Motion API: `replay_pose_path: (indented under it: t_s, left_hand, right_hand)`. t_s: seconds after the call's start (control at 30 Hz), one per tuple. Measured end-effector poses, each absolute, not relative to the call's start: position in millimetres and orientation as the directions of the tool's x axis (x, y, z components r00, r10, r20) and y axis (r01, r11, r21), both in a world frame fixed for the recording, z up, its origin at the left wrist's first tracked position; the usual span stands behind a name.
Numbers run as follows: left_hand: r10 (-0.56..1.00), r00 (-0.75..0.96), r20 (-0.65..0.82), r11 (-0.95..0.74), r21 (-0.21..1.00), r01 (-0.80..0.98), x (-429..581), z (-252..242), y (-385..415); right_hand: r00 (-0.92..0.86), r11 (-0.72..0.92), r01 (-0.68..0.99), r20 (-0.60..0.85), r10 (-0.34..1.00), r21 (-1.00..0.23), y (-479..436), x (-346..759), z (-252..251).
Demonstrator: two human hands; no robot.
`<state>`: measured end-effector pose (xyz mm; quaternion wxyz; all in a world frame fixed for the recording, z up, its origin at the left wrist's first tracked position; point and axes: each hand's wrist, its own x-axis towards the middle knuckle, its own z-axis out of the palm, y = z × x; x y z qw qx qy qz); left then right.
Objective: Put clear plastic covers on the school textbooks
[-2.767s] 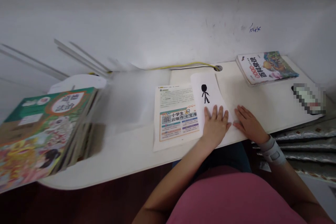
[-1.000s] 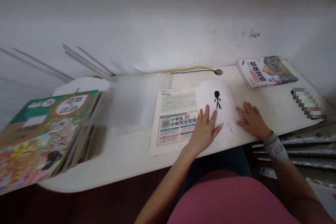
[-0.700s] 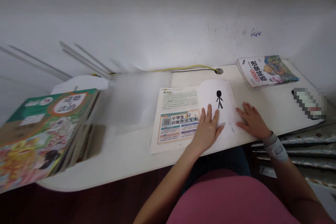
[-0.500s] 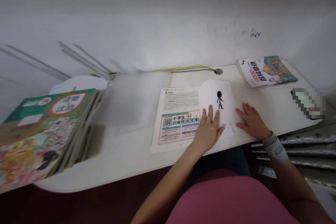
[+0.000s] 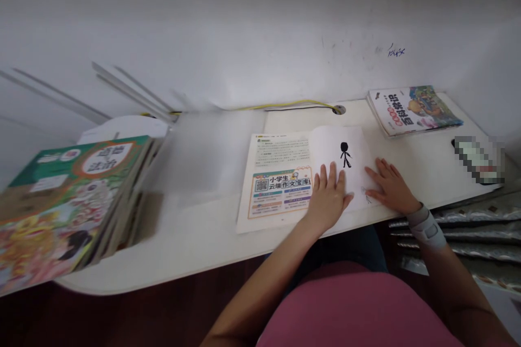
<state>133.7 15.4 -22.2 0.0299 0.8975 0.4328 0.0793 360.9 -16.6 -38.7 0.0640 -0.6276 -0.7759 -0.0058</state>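
Note:
An open book [image 5: 280,173] lies on the white desk [image 5: 195,238] in front of me. Its left page carries printed text and a coloured advert. The right page [image 5: 350,146] is white with a black stick figure [image 5: 345,154]. My left hand [image 5: 330,195] lies flat with fingers stretched out across the fold, pressing the white page down. My right hand [image 5: 388,187] rests flat on the page's right edge, fingers spread, with a grey band [image 5: 425,226] on its wrist. A small pencil sketch shows between the two hands.
A tall stack of colourful books [image 5: 69,200] sits at the desk's left end. Another colourful book [image 5: 413,108] lies at the far right by the wall. A yellow cable [image 5: 285,104] runs to a hole in the desk. A pixelated object [image 5: 478,159] sits at the right edge.
The white page has been turned from standing curled to lying flatter. My left hand slid along it while my right hand stayed at its right edge. The view shifted slightly.

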Motion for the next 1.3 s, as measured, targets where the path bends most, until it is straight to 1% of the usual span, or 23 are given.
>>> replay_pose_path:
  t_s: [0.3, 0.5, 0.6, 0.73, 0.8, 0.9, 0.97, 1.03, 1.13, 1.3]
  left_hand:
    - [0.799, 0.592, 0.100, -0.600, 0.078, 0.796, 144, -23, 13]
    - [0.808, 0.580, 0.103, -0.588, 0.088, 0.804, 155, -25, 10]
    - [0.804, 0.585, 0.103, -0.594, 0.128, 0.794, 161, -24, 10]
    - [0.776, 0.620, 0.116, -0.627, 0.246, 0.739, 137, -18, 24]
    - [0.814, 0.565, 0.136, -0.580, 0.265, 0.770, 106, -18, 33]
    - [0.914, 0.373, 0.160, -0.403, 0.254, 0.879, 52, -25, 42]
    - [0.940, 0.291, 0.179, -0.330, 0.258, 0.908, 23, -33, 42]
    - [0.944, 0.260, 0.205, -0.309, 0.267, 0.913, 7, -40, 40]
    - [0.945, 0.235, 0.228, -0.298, 0.302, 0.905, -2, -47, 37]
    - [0.953, 0.215, 0.213, -0.291, 0.451, 0.844, -10, -49, 37]
  right_hand:
    - [-0.198, 0.204, 0.977, 0.096, 0.976, -0.058, -17, 361, -39]
    - [-0.210, 0.214, 0.976, 0.077, 0.975, -0.046, -17, 361, -38]
    - [-0.223, 0.226, 0.973, 0.080, 0.972, -0.034, -17, 363, -39]
    - [-0.253, 0.257, 0.966, 0.111, 0.961, -0.023, -17, 369, -44]
    - [-0.256, 0.259, 0.966, 0.113, 0.960, -0.010, -18, 371, -46]
    - [-0.240, 0.238, 0.971, 0.119, 0.963, 0.026, -22, 364, -40]
    - [-0.253, 0.248, 0.967, 0.147, 0.956, 0.054, -24, 346, -31]
    - [-0.317, 0.311, 0.948, 0.167, 0.934, 0.062, -26, 321, -22]
    - [-0.435, 0.436, 0.899, 0.142, 0.889, 0.022, -27, 280, -15]
    - [-0.390, 0.398, 0.916, 0.124, 0.912, -0.047, -27, 256, -20]
